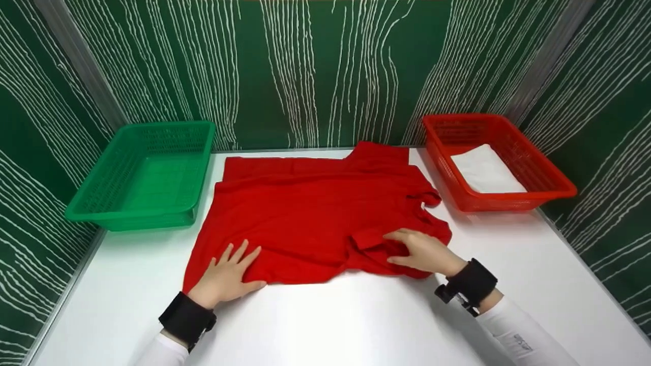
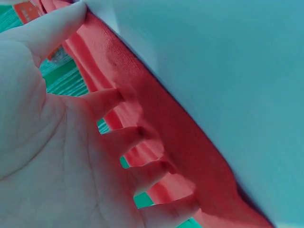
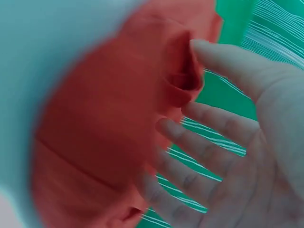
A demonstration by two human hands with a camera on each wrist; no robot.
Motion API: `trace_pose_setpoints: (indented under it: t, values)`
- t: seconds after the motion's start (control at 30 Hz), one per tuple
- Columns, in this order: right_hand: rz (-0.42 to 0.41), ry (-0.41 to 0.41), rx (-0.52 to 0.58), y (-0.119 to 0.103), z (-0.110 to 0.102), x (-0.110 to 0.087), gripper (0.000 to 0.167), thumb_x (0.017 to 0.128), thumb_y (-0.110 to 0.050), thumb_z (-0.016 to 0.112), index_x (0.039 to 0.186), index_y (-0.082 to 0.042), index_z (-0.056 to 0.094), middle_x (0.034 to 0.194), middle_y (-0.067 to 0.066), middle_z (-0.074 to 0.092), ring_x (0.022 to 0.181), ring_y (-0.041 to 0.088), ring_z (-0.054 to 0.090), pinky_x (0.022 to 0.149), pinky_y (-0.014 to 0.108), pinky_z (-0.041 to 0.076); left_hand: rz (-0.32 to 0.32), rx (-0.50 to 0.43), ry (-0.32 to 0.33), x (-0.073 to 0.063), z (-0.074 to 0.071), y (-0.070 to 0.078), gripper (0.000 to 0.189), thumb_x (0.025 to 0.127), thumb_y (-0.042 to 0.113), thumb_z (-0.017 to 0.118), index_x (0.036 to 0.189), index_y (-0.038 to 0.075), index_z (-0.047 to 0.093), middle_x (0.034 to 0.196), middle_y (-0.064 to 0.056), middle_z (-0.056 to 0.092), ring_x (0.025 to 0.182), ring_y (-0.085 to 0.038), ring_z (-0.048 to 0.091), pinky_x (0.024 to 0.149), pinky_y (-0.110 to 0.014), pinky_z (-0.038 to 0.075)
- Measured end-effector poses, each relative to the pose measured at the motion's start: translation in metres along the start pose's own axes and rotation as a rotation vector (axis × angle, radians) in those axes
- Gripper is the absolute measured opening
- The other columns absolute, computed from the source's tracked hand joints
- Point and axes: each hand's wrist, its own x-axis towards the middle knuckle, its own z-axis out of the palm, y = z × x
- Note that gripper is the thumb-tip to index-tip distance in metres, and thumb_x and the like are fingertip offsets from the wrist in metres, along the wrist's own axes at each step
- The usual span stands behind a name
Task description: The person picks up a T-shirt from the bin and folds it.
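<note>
A red T-shirt lies spread sideways on the white table, its sleeve and neck end toward the right. My left hand rests on the near left corner of the shirt, fingers spread and straight. In the left wrist view, the fingertips touch the red cloth along its hem. At the near right part, my right hand hovers over a rumpled fold, thumb and fingers apart. The right wrist view has the thumb tip beside a small open fold in the shirt, with nothing pinched.
A green basket stands at the back left. At the back right, a red basket holds a folded white cloth. Green walls with white streaks enclose the white table at the back and sides.
</note>
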Motion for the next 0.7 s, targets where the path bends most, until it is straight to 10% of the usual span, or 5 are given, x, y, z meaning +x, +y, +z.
trace_pose_setpoints:
  t: [0.27, 0.7]
  values:
    - [0.027, -0.046, -0.096, 0.0, 0.011, 0.004, 0.075, 0.083, -0.046, 0.091, 0.135, 0.003, 0.07, 0.133, 0.023, 0.07, 0.121, 0.041, 0.067, 0.091, 0.059, 0.061, -0.003, 0.007, 0.009, 0.0, 0.0, 0.0, 0.085, 0.096, 0.047, 0.073, 0.163, 0.006, 0.041, 0.171, -0.029, 0.027, 0.154, -0.061, 0.021, 0.115, -0.085, 0.018]
    - [-0.106, 0.158, -0.028, 0.007, 0.002, -0.012, 0.009, 0.094, -0.007, 0.081, 0.103, -0.004, 0.083, 0.094, 0.006, 0.08, 0.087, 0.025, 0.077, 0.079, 0.044, 0.065, 0.002, 0.008, 0.01, 0.0, 0.001, -0.001, 0.085, 0.096, 0.047, 0.072, 0.163, 0.005, 0.041, 0.17, -0.03, 0.027, 0.154, -0.062, 0.021, 0.115, -0.085, 0.018]
